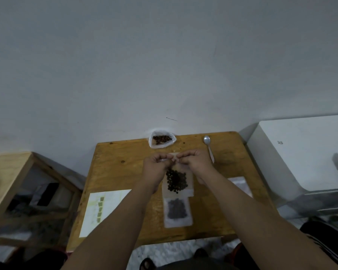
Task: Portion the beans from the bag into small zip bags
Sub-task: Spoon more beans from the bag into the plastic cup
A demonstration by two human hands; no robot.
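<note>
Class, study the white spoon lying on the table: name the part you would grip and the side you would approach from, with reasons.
Pinch the spoon by its slim handle end, coming from the near side. It lies flat on the table, bowl toward the wall, handle toward the person.

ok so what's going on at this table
A person pinches the top edge of a small zip bag of beans with the left hand and right hand, apparently sealing it. A second bag, already filled, lies nearer them on the table. The open bean bag sits at the far edge, and a spoon lies to its right.
</note>
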